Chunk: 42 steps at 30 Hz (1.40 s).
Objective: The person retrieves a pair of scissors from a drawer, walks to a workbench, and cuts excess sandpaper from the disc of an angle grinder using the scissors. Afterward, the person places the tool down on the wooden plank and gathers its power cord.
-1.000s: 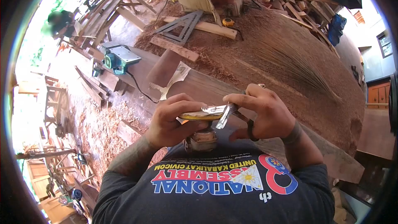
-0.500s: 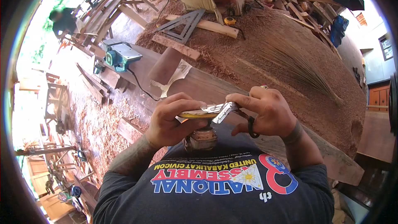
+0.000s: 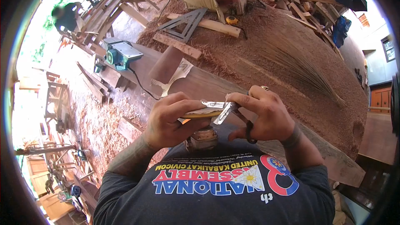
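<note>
My left hand (image 3: 173, 118) pinches a round, yellow-edged sanding pad (image 3: 198, 116) between thumb and fingers. Its power tool's dusty metal head (image 3: 202, 136) shows below, against my shirt; the rest of the tool is hidden. A whitish printed sheet, apparently sandpaper (image 3: 213, 105), lies over the pad, and a strip of it (image 3: 225, 113) bends down at the right edge. Closed around scissors, my right hand (image 3: 266, 114) has a dark handle loop (image 3: 250, 131) below its fingers. The blades are mostly hidden behind the strip and fingers.
A long board (image 3: 208, 85) crosses in front of me, with a torn sandpaper sheet (image 3: 177, 75) on it. Beyond are a teal power planer (image 3: 121, 56) with a cord, a triangular square (image 3: 183, 25), a tape measure (image 3: 232, 20) and a stick broom (image 3: 300, 68). Another person (image 3: 66, 18) stands at the far left.
The sheet's strip at the pad's right edge has shifted slightly. My right fingers and the scissors loop have moved a little to the left. The far person has raised an arm.
</note>
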### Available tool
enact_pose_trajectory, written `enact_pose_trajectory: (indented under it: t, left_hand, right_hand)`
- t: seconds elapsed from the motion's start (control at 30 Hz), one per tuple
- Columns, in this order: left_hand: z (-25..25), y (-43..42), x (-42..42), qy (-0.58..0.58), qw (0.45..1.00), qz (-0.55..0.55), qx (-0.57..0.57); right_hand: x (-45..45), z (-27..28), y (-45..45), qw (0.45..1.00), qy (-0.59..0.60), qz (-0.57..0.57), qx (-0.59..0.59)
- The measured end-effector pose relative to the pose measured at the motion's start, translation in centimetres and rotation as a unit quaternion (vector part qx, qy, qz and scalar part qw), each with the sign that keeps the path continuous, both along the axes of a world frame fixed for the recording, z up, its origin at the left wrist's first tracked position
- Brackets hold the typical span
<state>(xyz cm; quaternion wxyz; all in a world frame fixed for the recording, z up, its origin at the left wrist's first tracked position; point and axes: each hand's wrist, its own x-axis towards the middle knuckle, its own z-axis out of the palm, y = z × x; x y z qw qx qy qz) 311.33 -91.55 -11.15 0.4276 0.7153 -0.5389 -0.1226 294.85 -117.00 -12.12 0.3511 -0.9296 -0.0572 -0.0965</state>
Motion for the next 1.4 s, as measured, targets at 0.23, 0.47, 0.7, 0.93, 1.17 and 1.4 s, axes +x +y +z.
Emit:
enact_pose_trajectory:
  t: [0.23,0.47,0.7,0.93,1.17,1.4]
  left_hand:
    - [-0.3,0.0,-0.1,0.012,1.0,0.002,-0.006]
    - [-0.4,0.0,-0.2,0.025,1.0,0.006,-0.013]
    - [0.1,-0.1,-0.1,0.021,1.0,-0.002,0.005]
    - [0.2,0.0,-0.2,0.009,1.0,0.01,-0.004]
    - [-0.3,0.1,-0.4,0.03,1.0,0.007,-0.001]
    - [-1.6,0.9,3.3,0.129,0.989,-0.062,-0.036]
  right_hand:
    - [-0.1,-0.7,0.1,1.0,0.003,0.002,0.019]
    - [-0.2,-0.8,-0.1,1.0,0.014,-0.002,0.008]
    - [0.3,0.0,0.6,0.999,-0.041,-0.014,0.001]
    - [-0.1,-0.9,0.6,0.999,-0.028,-0.029,-0.024]
    - [-0.3,-1.1,0.4,0.997,-0.043,-0.032,-0.052]
    - [0.8,-2.4,0.3,0.994,-0.087,-0.025,-0.058]
